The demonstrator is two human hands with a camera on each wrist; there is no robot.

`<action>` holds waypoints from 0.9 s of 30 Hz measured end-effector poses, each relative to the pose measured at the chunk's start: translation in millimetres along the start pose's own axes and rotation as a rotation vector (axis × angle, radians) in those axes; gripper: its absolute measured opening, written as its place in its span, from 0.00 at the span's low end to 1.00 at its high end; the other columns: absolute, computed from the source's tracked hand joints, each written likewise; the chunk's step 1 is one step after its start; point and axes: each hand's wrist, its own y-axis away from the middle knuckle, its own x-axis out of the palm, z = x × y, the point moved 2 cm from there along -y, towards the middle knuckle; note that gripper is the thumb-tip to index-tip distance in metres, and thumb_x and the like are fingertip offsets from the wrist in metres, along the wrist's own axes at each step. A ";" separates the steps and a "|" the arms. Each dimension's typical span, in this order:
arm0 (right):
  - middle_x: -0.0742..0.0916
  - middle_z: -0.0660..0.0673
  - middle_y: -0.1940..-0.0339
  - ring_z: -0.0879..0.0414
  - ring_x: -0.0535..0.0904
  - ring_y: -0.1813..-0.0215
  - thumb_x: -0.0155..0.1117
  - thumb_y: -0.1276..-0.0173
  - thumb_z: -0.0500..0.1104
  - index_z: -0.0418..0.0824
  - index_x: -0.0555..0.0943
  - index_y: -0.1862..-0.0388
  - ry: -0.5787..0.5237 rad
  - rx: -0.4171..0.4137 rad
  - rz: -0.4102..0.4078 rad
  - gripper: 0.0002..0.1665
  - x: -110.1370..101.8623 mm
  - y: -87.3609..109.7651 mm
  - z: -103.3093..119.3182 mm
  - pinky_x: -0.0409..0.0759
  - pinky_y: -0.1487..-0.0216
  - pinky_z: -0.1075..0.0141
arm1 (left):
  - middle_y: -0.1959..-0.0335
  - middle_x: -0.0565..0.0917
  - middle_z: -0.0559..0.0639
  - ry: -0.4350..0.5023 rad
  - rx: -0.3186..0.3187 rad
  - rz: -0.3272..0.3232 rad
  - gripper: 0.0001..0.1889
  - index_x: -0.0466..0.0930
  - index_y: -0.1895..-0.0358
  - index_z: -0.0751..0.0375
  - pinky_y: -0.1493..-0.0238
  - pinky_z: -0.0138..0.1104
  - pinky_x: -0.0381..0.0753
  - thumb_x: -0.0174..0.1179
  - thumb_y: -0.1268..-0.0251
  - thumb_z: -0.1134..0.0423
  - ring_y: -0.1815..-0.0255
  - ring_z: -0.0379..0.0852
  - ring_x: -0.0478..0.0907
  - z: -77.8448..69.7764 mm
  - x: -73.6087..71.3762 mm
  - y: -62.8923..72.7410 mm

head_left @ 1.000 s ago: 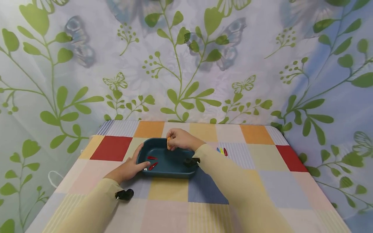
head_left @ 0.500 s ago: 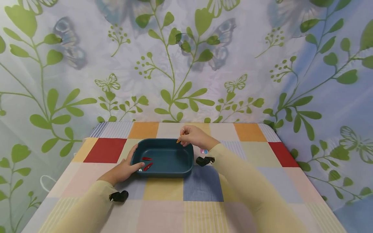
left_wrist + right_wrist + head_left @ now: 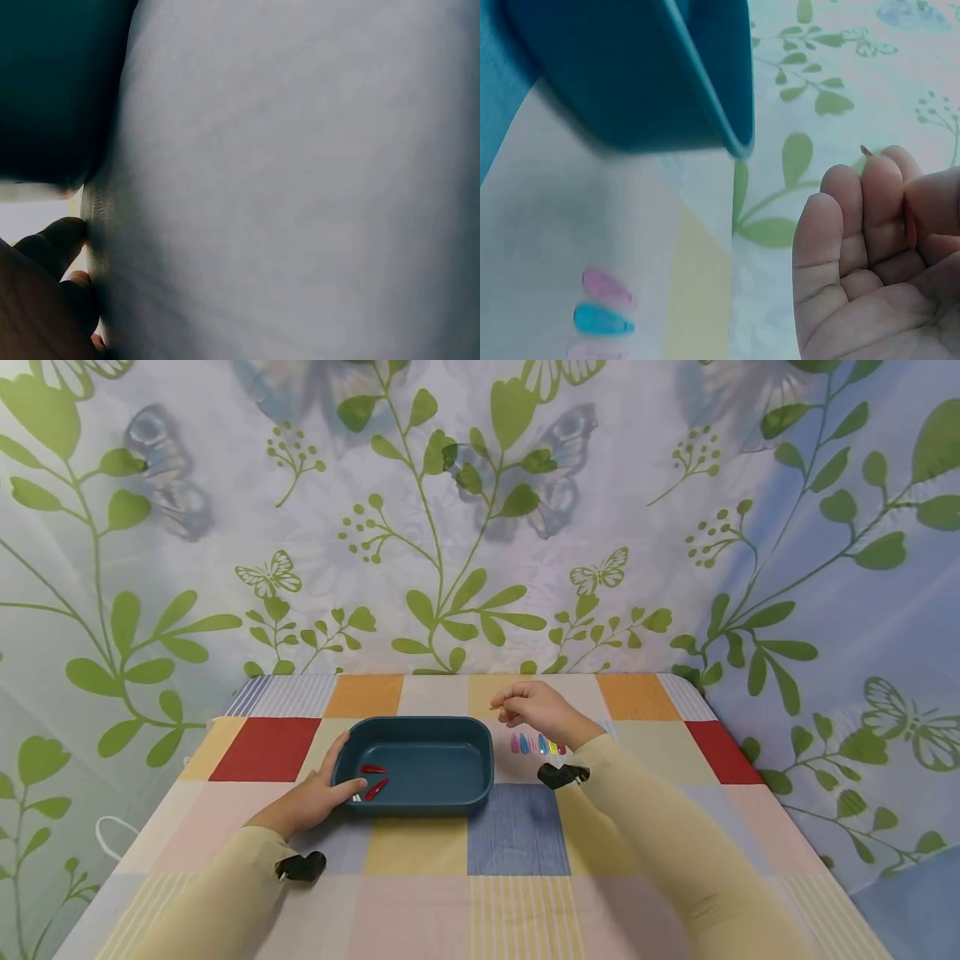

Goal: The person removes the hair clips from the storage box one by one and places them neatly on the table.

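My right hand point(image 3: 542, 708) is raised above the cloth, to the right of a dark teal tray point(image 3: 480, 777). It pinches an orange snap hair clip point(image 3: 910, 223) between thumb and fingers, mostly hidden by them. My left hand point(image 3: 311, 793) grips the tray's left end, thumb over the near rim and fingers along the outer side. Inside the tray, near that thumb, lie two red hair clips, one flat red clip point(image 3: 372, 769) and one slanted red clip point(image 3: 377, 789). A small white item point(image 3: 356, 797) shows beside the thumb.
Right of the tray, several hair clips lie in a row, among them a pink clip point(image 3: 514, 743), a blue clip point(image 3: 602, 319) and a yellow clip point(image 3: 552, 747). The patchwork cloth point(image 3: 420, 847) covers the table. A leaf-patterned curtain point(image 3: 450, 527) hangs behind.
My right hand has moved right, out from over the tray, carrying the orange hair clip. The row of clips has come into view. My left hand stays on the tray.
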 end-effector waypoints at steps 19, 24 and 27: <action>0.87 0.35 0.38 0.46 0.83 0.38 0.60 0.19 0.40 0.35 0.74 0.25 0.110 0.003 -0.033 0.27 -61.7 28.4 -30.5 0.82 0.37 0.57 | 0.15 0.40 0.73 -0.006 -0.026 0.017 0.56 0.21 0.15 0.36 0.31 0.81 0.56 0.57 0.28 0.34 0.20 0.89 0.32 -2.5 -2.4 -0.4; 0.87 0.38 0.48 0.56 0.84 0.50 0.62 0.20 0.40 0.33 0.72 0.27 0.127 0.034 -0.062 0.27 -74.5 31.1 -40.9 0.83 0.42 0.60 | 0.15 0.40 0.73 -0.009 -0.033 0.013 0.56 0.21 0.15 0.35 0.32 0.81 0.58 0.57 0.29 0.33 0.20 0.88 0.33 -2.6 -2.4 -1.3; 0.85 0.30 0.42 0.48 0.84 0.45 0.62 0.20 0.42 0.32 0.72 0.27 0.153 0.043 -0.069 0.27 -79.4 33.7 -49.5 0.83 0.42 0.62 | 0.15 0.41 0.73 -0.011 -0.033 0.010 0.56 0.21 0.15 0.35 0.32 0.81 0.58 0.57 0.28 0.33 0.20 0.88 0.33 -2.6 -2.8 -1.3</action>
